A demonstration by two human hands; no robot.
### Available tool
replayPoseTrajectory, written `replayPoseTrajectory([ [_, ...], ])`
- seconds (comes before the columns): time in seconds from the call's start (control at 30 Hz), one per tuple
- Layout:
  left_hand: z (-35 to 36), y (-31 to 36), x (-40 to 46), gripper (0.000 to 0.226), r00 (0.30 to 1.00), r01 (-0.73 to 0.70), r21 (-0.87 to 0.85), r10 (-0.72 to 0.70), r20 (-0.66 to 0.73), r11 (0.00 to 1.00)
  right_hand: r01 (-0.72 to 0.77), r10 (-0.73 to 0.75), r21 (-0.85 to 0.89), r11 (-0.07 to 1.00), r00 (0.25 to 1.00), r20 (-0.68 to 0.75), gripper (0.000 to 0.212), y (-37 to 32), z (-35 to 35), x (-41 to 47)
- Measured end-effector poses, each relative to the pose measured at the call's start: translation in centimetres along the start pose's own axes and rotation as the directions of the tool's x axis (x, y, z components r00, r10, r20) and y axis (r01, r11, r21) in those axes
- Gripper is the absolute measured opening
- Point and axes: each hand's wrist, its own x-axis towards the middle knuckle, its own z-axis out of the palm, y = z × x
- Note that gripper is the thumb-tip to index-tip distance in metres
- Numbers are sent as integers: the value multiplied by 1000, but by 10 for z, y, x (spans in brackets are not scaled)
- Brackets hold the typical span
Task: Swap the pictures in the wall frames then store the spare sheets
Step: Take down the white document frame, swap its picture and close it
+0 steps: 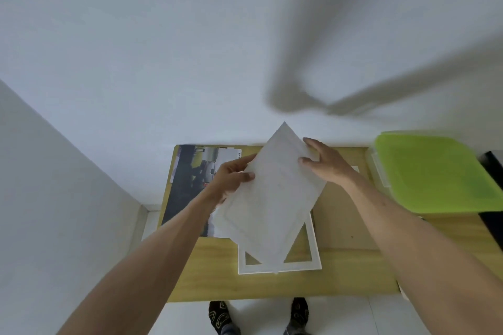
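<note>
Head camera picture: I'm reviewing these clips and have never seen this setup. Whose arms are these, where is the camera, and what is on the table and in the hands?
There is no machine here. A person wears one wide-angle camera on the head, looking forward and down, so the two bare arms coming in from the bottom are their own. The lens bends the view, and the grey streaks on the white wall look like blurred shadows.

The left hand and the right hand both hold a white sheet, tilted like a diamond above the wooden table. Each grip pinches an upper edge.

Under the sheet lies a white picture frame, flat on the table. To its left lies a dark printed picture. At the right edge sits a box with a green lid. The person's feet show below the table.
</note>
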Motion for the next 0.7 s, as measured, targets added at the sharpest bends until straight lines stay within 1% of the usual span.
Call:
replayPoseTrajectory([
  [0.07, 0, 10, 4, 53, 998, 27, 63, -30, 55, 998, 17, -17, 31, 999, 1000, -27, 42, 4, -7, -3],
  [0.13, 2, 16, 9, 53, 997, 57, 131, -64, 47, 990, 25, -19, 82, 996, 997, -71, 22, 12, -17, -8],
  [0.17, 5, 16, 9, 53, 996, 76, 180, -81, 23, 981, 17, -6, 126, 992, 996, -85, 17, 19, -23, -10],
  [0.23, 13, 15, 5, 53, 994, 100, 276, -109, 19, 956, -27, 50, 234, 972, 994, -93, 14, 37, -36, -15],
  [0.3, 27, 8, -1, 45, 991, 119, 369, -133, 12, 922, -90, 131, 367, 926, 987, -89, 13, 63, -50, -21],
  [0.37, 44, -5, -6, 44, 989, 150, 420, -140, -54, 895, -139, 194, 478, 867, 979, -68, 13, 90, -67, -30],
  [0.43, 67, -19, -8, 51, 984, 163, 348, -125, -129, 923, -173, 231, 533, 828, 972, -43, 11, 120, -87, -42],
  [0.47, 82, -26, -9, 51, 982, 150, 292, -107, -158, 945, -189, 250, 549, 814, 968, -37, 9, 135, -97, -48],
  [0.6, 147, -47, -7, 22, 973, 65, 93, -42, -227, 994, -228, 308, 581, 781, 950, -41, 6, 197, -133, -69],
  [0.63, 161, -50, -6, 18, 970, 53, 61, -37, -240, 997, -240, 321, 583, 776, 946, -38, 6, 210, -139, -74],
  [0.7, 198, -59, -3, 16, 966, 51, 12, -47, -254, 999, -253, 334, 571, 781, 942, -38, 11, 240, -157, -90],
])
